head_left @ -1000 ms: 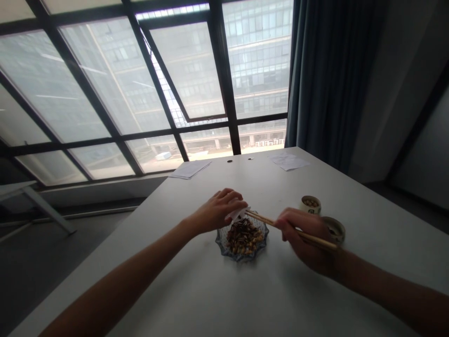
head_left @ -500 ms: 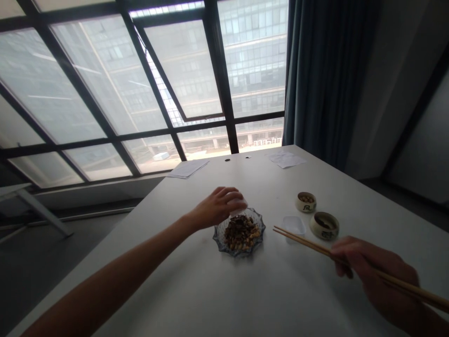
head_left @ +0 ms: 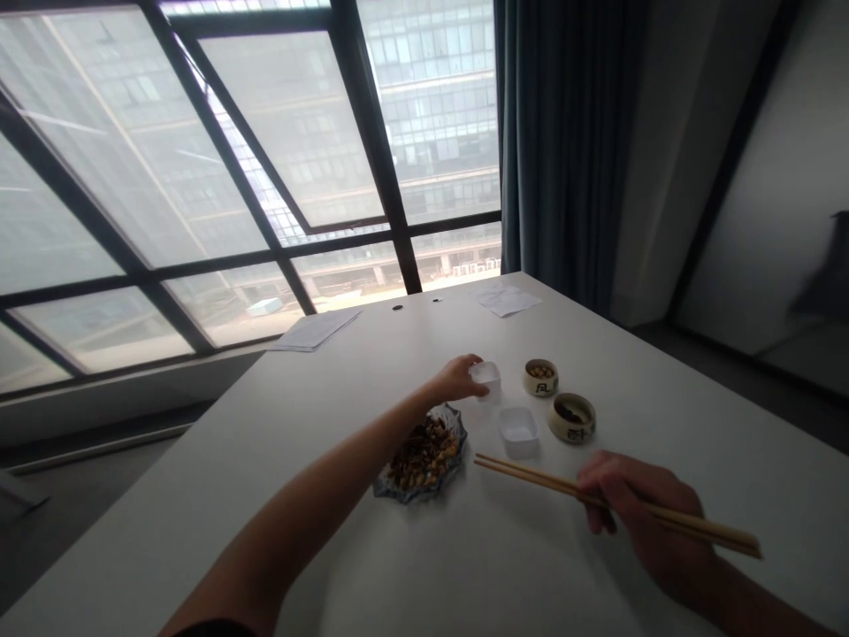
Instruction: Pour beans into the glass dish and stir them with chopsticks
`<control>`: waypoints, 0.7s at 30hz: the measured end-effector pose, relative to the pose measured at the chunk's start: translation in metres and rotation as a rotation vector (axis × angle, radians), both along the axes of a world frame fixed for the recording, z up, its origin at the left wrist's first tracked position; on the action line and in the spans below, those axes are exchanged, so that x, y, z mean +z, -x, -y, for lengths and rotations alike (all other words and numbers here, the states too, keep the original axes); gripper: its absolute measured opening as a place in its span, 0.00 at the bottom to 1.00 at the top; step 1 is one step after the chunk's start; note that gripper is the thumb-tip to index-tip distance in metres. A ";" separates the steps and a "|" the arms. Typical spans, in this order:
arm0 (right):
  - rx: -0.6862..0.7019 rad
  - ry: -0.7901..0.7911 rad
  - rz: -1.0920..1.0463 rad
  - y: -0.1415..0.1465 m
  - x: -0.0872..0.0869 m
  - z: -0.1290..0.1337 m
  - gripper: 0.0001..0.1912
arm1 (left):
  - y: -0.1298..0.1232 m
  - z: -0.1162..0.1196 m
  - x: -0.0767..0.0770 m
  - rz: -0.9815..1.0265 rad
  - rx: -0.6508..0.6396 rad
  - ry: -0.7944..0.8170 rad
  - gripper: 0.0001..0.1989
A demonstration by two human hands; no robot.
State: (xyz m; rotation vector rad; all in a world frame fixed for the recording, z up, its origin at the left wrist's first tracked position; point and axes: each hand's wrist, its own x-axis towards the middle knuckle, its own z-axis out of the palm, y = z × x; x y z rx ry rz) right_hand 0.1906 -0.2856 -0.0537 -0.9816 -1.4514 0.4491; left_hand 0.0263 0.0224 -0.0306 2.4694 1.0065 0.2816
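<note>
My left hand (head_left: 460, 378) grips a small clear plastic cup (head_left: 486, 375) by its left side, beyond the glass bowl. My right hand (head_left: 640, 504) holds a pair of wooden chopsticks (head_left: 531, 475), their tips pointing left, close together. The scalloped glass bowl (head_left: 457, 447) holds a brown mix of nuts or seeds and is partly covered by my left forearm. A second clear plastic cup (head_left: 519, 433) stands just beyond the chopsticks. Right of the cups are two cream ceramic bowls with dark characters: one (head_left: 542, 387) has round nuts, the other (head_left: 578, 433) dark pieces.
The white table (head_left: 398, 566) stretches toward the windows. Papers (head_left: 315, 331) lie at its far left edge and a crumpled sheet (head_left: 509, 301) at the far right. Two small dark spots mark the far tabletop. A dark curtain (head_left: 570, 150) hangs behind.
My left hand has moved right from above the glass bowl to the area beyond the cups, and the cup it holds is now plainly visible. The view has shifted to the right.
</note>
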 end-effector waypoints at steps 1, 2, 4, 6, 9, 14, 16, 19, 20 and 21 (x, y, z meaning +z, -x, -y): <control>0.004 0.006 -0.004 0.000 0.000 0.000 0.15 | -0.008 0.000 -0.004 -0.013 -0.002 0.022 0.19; 0.006 0.010 -0.009 -0.001 0.001 0.001 0.15 | -0.015 0.000 -0.007 -0.025 -0.007 0.042 0.19; 0.010 0.006 -0.013 -0.002 0.003 0.001 0.14 | -0.025 0.002 -0.012 -0.048 -0.021 0.071 0.19; 0.002 -0.009 -0.016 -0.003 0.006 0.002 0.15 | -0.029 0.003 -0.012 -0.068 -0.037 0.091 0.19; -0.008 -0.038 -0.024 -0.004 0.010 0.003 0.15 | -0.028 -0.001 -0.002 -0.092 -0.074 0.126 0.19; -0.003 -0.070 -0.064 -0.004 0.010 0.005 0.14 | -0.038 -0.017 0.026 -0.087 -0.168 0.174 0.20; -0.003 -0.085 -0.090 -0.005 0.010 0.005 0.15 | -0.054 -0.019 0.030 -0.073 -0.197 0.164 0.20; -0.009 -0.119 -0.113 -0.007 0.011 0.005 0.15 | -0.085 -0.015 0.026 -0.083 -0.264 0.152 0.20; -0.016 -0.131 -0.120 -0.008 0.012 0.005 0.15 | -0.096 -0.013 0.022 -0.090 -0.294 0.150 0.20; -0.024 -0.141 -0.123 -0.009 0.012 0.005 0.15 | -0.105 -0.011 0.019 -0.098 -0.325 0.150 0.20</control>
